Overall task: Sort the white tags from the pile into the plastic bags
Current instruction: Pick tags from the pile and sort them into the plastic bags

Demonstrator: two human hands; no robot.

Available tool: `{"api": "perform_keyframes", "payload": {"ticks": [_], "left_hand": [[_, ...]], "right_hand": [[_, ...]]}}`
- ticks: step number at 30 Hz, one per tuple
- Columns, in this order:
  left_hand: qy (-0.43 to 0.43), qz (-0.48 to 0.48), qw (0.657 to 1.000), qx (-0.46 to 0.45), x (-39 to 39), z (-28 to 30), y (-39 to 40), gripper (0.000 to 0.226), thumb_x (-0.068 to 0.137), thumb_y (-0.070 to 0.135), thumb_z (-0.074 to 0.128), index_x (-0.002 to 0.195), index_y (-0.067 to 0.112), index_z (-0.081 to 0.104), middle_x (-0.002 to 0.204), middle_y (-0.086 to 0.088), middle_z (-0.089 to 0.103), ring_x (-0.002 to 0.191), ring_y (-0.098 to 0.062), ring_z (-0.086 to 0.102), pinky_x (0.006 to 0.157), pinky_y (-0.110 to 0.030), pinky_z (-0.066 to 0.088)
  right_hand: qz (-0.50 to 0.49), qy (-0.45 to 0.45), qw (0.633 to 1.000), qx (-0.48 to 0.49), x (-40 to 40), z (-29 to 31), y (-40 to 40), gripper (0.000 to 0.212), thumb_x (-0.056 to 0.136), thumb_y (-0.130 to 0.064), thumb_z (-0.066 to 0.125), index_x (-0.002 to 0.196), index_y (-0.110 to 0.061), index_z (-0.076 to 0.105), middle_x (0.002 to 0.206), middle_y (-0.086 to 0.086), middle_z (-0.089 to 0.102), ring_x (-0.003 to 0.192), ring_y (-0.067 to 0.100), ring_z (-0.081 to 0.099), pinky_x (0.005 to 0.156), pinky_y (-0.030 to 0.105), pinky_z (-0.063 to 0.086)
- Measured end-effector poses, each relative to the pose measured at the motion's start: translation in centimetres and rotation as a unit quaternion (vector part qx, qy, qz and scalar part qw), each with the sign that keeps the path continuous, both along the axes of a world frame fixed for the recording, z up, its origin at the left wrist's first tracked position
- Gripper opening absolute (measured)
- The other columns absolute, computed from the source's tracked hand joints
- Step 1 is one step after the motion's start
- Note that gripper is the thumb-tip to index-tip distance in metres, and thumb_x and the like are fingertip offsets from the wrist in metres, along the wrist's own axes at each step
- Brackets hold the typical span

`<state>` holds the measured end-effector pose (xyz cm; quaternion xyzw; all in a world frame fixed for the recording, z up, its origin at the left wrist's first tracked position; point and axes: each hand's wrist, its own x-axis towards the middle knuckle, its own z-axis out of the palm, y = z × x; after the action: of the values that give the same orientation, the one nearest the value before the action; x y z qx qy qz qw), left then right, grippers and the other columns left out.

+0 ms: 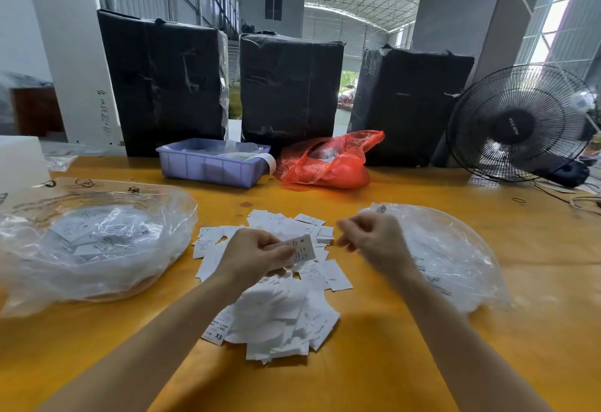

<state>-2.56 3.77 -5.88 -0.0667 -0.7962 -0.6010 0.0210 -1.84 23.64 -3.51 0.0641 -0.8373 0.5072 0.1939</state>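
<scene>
Along the tabletop's far edge: lilac ribbed plastic bin left of centre, crumpled translucent red plastic bag just beside it, three tall black-wrapped bales behind, black wire-caged electric fan at the far right corner.

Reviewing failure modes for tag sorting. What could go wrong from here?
1. The fan beside the loose pile could scatter tags if it is running.
2. The left hand pinches a tag between two look-alike clear bags; a misread size could send it to the wrong one.
</scene>
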Motion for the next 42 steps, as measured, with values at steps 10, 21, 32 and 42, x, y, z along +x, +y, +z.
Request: {"api": "perform_keyframes", "payload": {"ticks": [10, 21, 32, 42], "left_hand": [[-0.040, 0.071, 0.996, 0.028, -0.1, -0.6, -0.3, 0.012, 0.081, 0.017, 0.074, 0.084, 0.006, 0.073, 0.077, -0.006, 0.071, 0.059, -0.009, 0.055, 0.042, -0.013, 0.040], [-0.007, 0.073, 0.997, -0.021, -0.8, -1.8, -0.2, 0.012, 0.086, 0.015, 0.069, 0.098, 0.015, 0.067, 0.073, -0.006, 0.067, 0.063, -0.016, 0.058, 0.053, -0.024, 0.046], [-0.010, 0.051, 0.997, -0.064, -0.3, -1.4, 0.1, 0.031, 0.086, -0.002, 0.054, 0.072, 0.019, 0.072, 0.086, -0.003, 0.071, 0.080, -0.020, 0.063, 0.067, -0.029, 0.052], [-0.096, -0.056, 0.985, 0.135, 0.3, 0.3, -0.1, 0.088, 0.057, 0.085, 0.040, 0.105, 0.016, 0.066, 0.094, -0.012, 0.073, 0.083, -0.021, 0.070, 0.069, -0.030, 0.048]], "right_hand": [[-0.303, -0.203, 0.885, 0.289, -1.3, -3.0, 10.0, 0.027, 0.083, -0.037, 0.071, 0.077, -0.011, 0.067, 0.091, 0.013, 0.069, 0.098, 0.034, 0.058, 0.077, 0.035, 0.050], [-0.377, 0.017, 0.922, 0.085, -1.9, -3.4, 10.0, 0.021, 0.079, -0.007, 0.060, 0.058, -0.006, 0.060, 0.059, 0.012, 0.057, 0.062, 0.032, 0.055, 0.056, 0.028, 0.035], [-0.049, 0.066, 0.950, -0.301, -1.0, -0.4, 2.6, 0.006, 0.079, 0.002, 0.068, 0.078, -0.004, 0.069, 0.073, 0.008, 0.072, 0.066, 0.013, 0.066, 0.064, 0.022, 0.051], [0.120, 0.028, 0.980, -0.155, 1.1, -1.9, -4.0, 0.006, 0.079, 0.009, 0.066, 0.074, 0.005, 0.066, 0.067, 0.013, 0.068, 0.062, 0.016, 0.064, 0.063, 0.027, 0.053]]}}
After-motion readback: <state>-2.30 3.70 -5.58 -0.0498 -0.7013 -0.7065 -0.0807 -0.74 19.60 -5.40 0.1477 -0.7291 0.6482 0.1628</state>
